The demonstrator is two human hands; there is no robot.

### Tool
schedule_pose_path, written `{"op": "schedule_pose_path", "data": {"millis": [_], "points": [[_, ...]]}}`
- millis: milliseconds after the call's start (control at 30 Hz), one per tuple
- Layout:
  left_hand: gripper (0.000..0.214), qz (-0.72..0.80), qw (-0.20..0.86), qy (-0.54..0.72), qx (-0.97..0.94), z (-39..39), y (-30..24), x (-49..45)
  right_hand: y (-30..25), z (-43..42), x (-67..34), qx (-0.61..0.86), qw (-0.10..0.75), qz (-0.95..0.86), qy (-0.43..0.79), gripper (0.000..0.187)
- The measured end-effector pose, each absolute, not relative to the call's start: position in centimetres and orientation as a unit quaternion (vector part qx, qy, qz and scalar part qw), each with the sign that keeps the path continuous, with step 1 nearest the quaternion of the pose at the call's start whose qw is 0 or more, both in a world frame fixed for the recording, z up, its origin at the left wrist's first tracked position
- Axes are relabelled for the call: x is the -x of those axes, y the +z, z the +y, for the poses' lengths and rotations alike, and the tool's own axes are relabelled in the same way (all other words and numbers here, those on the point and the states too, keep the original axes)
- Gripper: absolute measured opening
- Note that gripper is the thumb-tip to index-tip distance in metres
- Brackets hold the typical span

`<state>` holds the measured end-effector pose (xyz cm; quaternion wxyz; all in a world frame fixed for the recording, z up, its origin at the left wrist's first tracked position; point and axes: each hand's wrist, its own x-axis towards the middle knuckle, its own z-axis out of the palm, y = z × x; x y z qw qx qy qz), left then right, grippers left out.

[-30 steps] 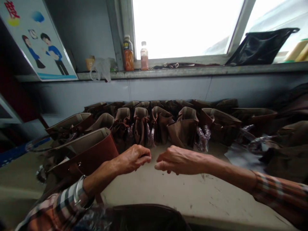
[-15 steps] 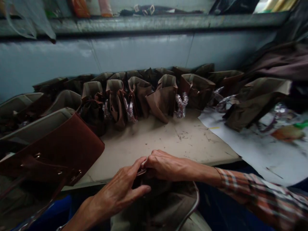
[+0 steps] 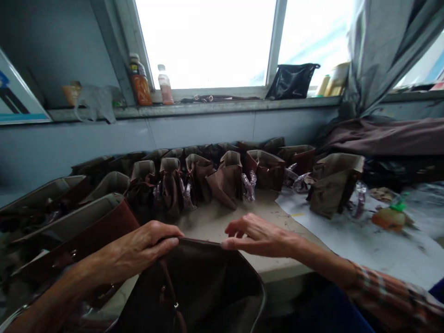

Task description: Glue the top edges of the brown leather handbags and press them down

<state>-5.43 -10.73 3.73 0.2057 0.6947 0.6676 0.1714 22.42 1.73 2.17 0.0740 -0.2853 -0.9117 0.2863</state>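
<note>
A dark brown leather handbag (image 3: 197, 291) is sitting open directly below the person's hands, with its lower part cut off by the bottom of the view. The left hand (image 3: 138, 245) is reaching in from the lower left and gripping the bag's rim (image 3: 215, 247), its fingers folded over the edge and its thumb out of sight. The right hand (image 3: 260, 235) is held open and empty, its fingers loosely curved. Its fingertips are near the rim, though they do not seem to be touching it. A plaid sleeve (image 3: 391, 296) is covering the right forearm.

Beyond the hands, a worn cream workbench (image 3: 211, 229) is holding a reddish-brown bag (image 3: 100, 229) at the left and a dim, crowded row of upright brown bags (image 3: 197, 182). A tan-lined bag (image 3: 333, 187) is standing on a white sheet (image 3: 378, 249) at the right.
</note>
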Motion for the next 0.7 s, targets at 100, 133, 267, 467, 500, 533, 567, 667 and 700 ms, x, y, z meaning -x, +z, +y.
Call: {"op": "schedule_pose_path", "data": {"millis": [100, 133, 267, 467, 500, 533, 567, 667, 700], "points": [[0.051, 0.662, 0.221, 0.145, -0.702, -10.2, 4.1, 5.6, -0.7, 1.1, -22.9, 0.269, 0.091, -0.909, 0.305, 0.047], [0.053, 0.665, 0.226, 0.139, -0.698, -10.1, 4.1, 5.8, -1.5, 1.1, -22.8, 0.258, 0.098, -0.907, 0.316, 0.042], [0.063, 0.685, 0.237, 0.145, -0.673, -10.2, 3.7, 7.1, -3.4, 1.7, -22.7, 0.22, 0.133, -0.892, 0.371, 0.026], [0.057, 0.693, 0.215, 0.168, -0.667, -10.1, 3.1, 9.1, -4.6, 2.4, -23.1, 0.162, 0.167, -0.861, 0.452, 0.027], [0.057, 0.693, 0.207, 0.169, -0.669, -10.0, 3.3, 9.1, -4.8, 2.5, -23.0, 0.158, 0.175, -0.857, 0.458, 0.025], [0.057, 0.692, 0.199, 0.168, -0.674, -9.9, 3.6, 9.1, -4.9, 2.6, -23.0, 0.155, 0.183, -0.854, 0.462, 0.023], [0.058, 0.688, 0.19, 0.169, -0.679, -9.8, 3.8, 9.0, -5.0, 2.7, -23.0, 0.153, 0.192, -0.85, 0.465, 0.021], [0.058, 0.678, 0.183, 0.172, -0.691, -9.5, 4.7, 8.7, -5.5, 3.1, -23.3, 0.139, 0.209, -0.844, 0.474, 0.018], [0.058, 0.678, 0.186, 0.177, -0.689, -9.3, 4.9, 8.6, -5.7, 3.3, -23.4, 0.131, 0.211, -0.842, 0.478, 0.02]]}}
